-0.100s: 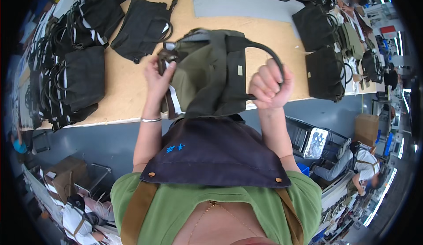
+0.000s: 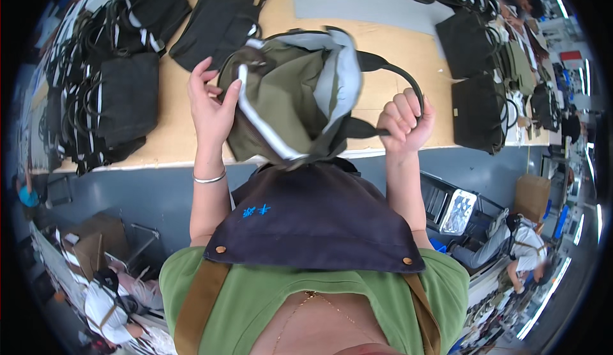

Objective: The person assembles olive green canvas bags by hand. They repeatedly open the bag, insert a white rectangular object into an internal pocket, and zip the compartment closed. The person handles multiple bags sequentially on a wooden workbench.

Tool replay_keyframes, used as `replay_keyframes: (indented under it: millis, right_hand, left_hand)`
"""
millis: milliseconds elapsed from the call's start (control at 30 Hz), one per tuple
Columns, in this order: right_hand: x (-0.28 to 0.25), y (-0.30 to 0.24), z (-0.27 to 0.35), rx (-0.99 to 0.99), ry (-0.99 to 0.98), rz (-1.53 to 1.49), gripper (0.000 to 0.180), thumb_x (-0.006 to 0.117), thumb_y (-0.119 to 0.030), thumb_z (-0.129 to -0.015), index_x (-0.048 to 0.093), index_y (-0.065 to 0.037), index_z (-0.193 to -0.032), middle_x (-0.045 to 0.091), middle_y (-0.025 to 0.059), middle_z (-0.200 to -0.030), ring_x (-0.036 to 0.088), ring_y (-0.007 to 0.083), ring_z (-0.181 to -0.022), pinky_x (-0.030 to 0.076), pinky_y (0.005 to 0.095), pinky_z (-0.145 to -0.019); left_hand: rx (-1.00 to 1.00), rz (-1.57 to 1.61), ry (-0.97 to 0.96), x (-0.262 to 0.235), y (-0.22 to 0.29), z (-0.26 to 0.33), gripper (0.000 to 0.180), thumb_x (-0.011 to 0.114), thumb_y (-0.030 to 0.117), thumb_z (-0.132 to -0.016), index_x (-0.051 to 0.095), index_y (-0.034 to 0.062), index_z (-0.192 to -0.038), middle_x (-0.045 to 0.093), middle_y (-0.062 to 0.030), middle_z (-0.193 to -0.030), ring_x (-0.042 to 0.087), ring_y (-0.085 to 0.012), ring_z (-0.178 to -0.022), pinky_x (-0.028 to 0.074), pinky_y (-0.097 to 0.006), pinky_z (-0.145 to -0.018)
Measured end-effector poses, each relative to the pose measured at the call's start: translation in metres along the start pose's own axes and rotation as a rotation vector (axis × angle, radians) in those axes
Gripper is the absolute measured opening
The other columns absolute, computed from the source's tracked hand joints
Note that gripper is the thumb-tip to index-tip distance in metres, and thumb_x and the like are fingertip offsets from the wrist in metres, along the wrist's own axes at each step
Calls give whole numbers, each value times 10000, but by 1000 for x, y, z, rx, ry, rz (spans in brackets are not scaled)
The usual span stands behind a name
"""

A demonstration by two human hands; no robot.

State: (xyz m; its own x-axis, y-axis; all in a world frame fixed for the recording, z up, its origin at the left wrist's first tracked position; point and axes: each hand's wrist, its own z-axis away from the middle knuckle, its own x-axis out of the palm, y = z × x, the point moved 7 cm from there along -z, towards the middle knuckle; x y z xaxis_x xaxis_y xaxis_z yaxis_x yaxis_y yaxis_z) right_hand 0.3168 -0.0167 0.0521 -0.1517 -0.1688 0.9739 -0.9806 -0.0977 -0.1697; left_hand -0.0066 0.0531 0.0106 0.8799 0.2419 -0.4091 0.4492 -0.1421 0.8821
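Note:
An olive-green handbag [image 2: 287,87] with dark handles is held over the near edge of the table. Its mouth gapes toward the right, and the pale grey lining [image 2: 348,67] shows inside. My right hand [image 2: 407,120] is closed around the bag's dark handle [image 2: 405,74]. Beside the left side of the bag is my left hand [image 2: 212,109], its fingers spread and the thumb close to the white strip [image 2: 255,109] along a dark brown edge. Whether that thumb touches the bag I cannot tell. Some of the bag is blurred.
Dark bags [image 2: 128,96] are heaped on the left of the wooden table [image 2: 377,42], and a flat dark bag [image 2: 214,26] lies behind my left hand. More dark bags [image 2: 477,109] stand at the right. A stool [image 2: 437,195] is on the floor at right.
My left hand has loosened from the bag's side and shifted left, fingers spreading. The bag has turned and opened, so its pale lining shows. My right hand keeps the handle.

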Motion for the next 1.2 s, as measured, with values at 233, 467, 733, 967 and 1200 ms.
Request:
replay_keyframes:
  millis: [233,467,733,967,1200]
  right_hand:
    - [-129,-25,37,-63,756,829,364,401,-353,-1025,511,-71,-823,363,-25,-572,374,103,-487,428,282,-503]
    - [-4,-14,-10,-555,279,2360,179,594,-88,-860,616,-59,-1036,599,68,-923,588,230,-871,488,375,-772]
    - [0,115,-25,369,-633,2304,387,568,12,-754,635,-150,-1099,612,61,-1080,628,275,-940,520,406,-769]
    - [13,152,-21,365,-1155,2187,307,634,-30,-728,686,-186,-988,544,3,-1137,582,215,-1007,522,352,-753]
    - [-12,173,-15,841,-1433,2209,119,671,-56,-684,675,-135,-773,551,20,-1063,572,228,-969,504,357,-761]
  left_hand:
    - [129,-308,-508,35,15,48,489,718,100,-782,559,63,-1243,489,-150,-1197,575,-301,-976,493,-369,-864]
    - [206,-104,-498,35,35,56,476,721,102,-779,570,132,-1230,462,-157,-1202,561,-322,-1032,465,-374,-893]
    - [-461,440,-317,30,-63,48,354,658,128,-877,590,-54,-1173,639,-148,-1078,600,-177,-1004,477,-323,-857]
    - [-109,285,-280,49,-3,-17,271,622,173,-915,619,-16,-1110,672,-74,-943,607,-126,-843,484,-268,-770]
    - [-35,272,-357,49,11,-20,265,635,192,-902,626,0,-1084,657,-71,-844,598,-147,-766,474,-302,-701]
